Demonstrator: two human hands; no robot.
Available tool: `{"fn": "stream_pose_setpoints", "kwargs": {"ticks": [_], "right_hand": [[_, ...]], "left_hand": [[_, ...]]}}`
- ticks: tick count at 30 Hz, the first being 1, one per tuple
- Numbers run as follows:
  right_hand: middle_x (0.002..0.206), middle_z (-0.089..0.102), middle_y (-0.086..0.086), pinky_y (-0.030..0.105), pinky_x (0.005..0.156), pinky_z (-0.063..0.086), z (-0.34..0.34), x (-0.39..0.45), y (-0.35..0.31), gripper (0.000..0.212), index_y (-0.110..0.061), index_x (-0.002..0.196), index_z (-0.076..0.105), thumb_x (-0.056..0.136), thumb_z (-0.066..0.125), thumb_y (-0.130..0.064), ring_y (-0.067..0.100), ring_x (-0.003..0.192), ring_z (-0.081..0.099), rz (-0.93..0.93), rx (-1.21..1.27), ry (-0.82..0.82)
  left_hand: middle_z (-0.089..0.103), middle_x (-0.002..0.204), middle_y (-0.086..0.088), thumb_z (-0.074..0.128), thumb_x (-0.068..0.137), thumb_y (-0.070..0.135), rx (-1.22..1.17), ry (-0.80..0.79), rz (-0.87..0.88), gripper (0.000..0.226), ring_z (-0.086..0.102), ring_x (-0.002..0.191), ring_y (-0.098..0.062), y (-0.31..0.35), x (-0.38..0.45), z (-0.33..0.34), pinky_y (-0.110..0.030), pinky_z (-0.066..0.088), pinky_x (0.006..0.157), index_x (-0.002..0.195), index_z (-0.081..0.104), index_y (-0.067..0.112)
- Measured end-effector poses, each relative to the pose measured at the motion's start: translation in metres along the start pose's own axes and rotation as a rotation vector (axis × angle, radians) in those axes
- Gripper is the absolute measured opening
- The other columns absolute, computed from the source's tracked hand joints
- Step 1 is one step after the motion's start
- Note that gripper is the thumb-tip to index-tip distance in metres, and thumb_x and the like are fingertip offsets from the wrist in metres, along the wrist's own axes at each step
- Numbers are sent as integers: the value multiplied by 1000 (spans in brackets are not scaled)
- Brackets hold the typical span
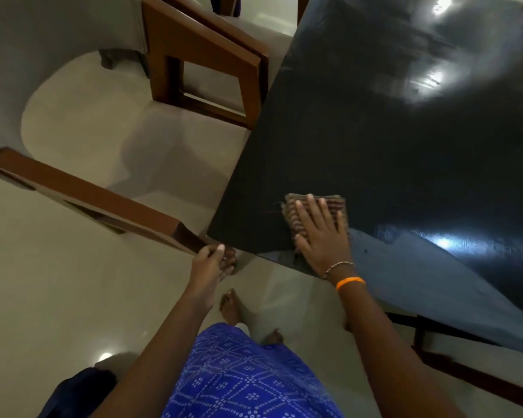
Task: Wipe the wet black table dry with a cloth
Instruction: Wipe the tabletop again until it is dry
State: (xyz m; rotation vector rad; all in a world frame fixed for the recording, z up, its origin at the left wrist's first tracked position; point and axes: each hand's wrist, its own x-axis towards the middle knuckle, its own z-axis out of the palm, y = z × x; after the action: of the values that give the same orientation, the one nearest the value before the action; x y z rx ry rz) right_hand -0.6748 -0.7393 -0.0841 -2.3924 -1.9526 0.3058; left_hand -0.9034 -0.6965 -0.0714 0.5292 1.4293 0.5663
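Glossy black wooden table (390,140) gleamed as my flat right hand (320,236) pressed the striped woven cloth (314,211) near its corner, which my left hand (213,260) gripped; I feared the cloth sliding off.

At lower centre of the frame the right hand (320,236) presses flat, fingers spread, on a striped cloth (314,211) lying on the black table (390,146) near its lower-left corner. The left hand (213,260) curls around that corner, or perhaps the tip of the wooden chair arm (103,200) beside it. Glare patches shine at upper right.
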Motion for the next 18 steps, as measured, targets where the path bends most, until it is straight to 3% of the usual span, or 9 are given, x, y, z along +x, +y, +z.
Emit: {"fn": "stream_pose_setpoints", "kwargs": {"ticks": [2,5,9,13,18], "right_hand": [[157,14,4,38,114,-3,-6,-14,38,70,-25,147,18,81,21,-47,26,145,13,145,-36,36],[158,6,3,47,115,-2,-9,-31,63,75,-25,148,13,78,13,-51,25,146,5,375,4,24],[159,-1,6,56,115,-1,-6,-27,29,74,-22,149,6,80,21,-45,27,146,-3,518,60,30],[158,-1,7,54,112,-7,5,-10,-47,75,-22,149,6,79,14,-47,29,146,-4,298,65,22],[158,-9,6,56,113,-9,12,18,-143,70,-23,149,1,91,39,-36,29,145,-11,-109,110,-113]], "left_hand": [[64,107,-11,44,97,18,8,50,28,15,62,102,-21,-3,1,5,-30,49,80,106,55,11],[63,110,-14,47,96,18,30,88,59,15,62,103,-22,-4,5,6,-29,49,81,105,56,10],[66,104,-11,49,95,19,44,70,72,10,63,99,-21,-4,8,1,-28,50,79,93,58,17],[66,100,-10,51,94,19,31,59,93,11,62,96,-20,-3,13,-4,-28,50,80,90,60,16],[69,89,-5,39,98,8,-41,-23,74,26,63,80,-16,-12,8,-9,-24,54,70,91,64,13]]}}
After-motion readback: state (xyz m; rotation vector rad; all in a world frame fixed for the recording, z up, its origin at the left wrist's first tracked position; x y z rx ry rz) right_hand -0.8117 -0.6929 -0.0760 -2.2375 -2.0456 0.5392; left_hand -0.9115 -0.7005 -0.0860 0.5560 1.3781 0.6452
